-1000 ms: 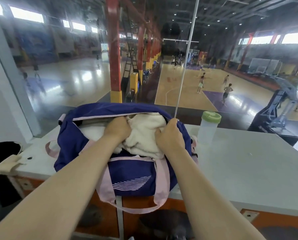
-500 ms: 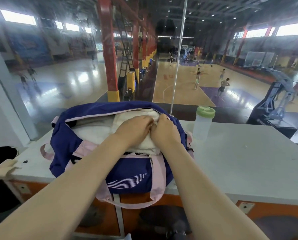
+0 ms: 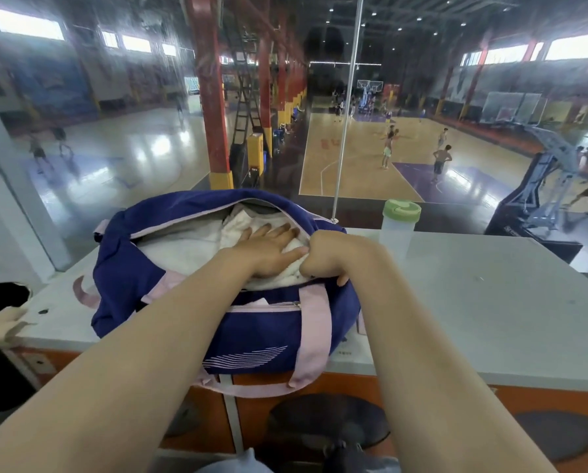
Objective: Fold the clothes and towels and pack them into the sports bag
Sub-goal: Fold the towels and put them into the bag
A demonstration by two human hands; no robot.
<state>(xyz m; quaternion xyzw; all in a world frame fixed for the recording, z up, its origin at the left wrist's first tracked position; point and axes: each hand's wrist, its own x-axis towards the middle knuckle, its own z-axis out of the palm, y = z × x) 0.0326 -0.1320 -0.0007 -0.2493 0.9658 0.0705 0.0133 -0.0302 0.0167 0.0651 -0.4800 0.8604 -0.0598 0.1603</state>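
Left hand (image 3: pixel 268 249) lies flat with its fingers straight and close together, pressing down on the white terry towels (image 3: pixel 190 247) that fill the open top of the one navy-blue fabric sports bag with pale pink trim (image 3: pixel 149 285). Right hand (image 3: pixel 323 256) sits just beside it, at the right end of the bag's opening, its fingers curled into a fist that grips the edge of the bag there, with the thumb tucked under the rim; whether it also pinches the zip pull I cannot tell. How many separate towels or clothes lie inside cannot be counted, since the white cloth shows only as bunched folds. The bag rests on the near edge of one grey table (image 3: pixel 473 291) with an orange front, and its two pink carry straps (image 3: pixel 311 336) hang over that front edge; a pale striped logo marks its front pocket. One translucent plastic bottle with a green lid (image 3: pixel 399 227) stands upright on the table just to the right of the bag, apart from it. At the left corner of the table lies one crumpled beige piece of cloth (image 3: pixel 6 322). Beyond a glass pane, an indoor basketball court (image 3: pixel 354 158) spreads out, with several players standing on it.
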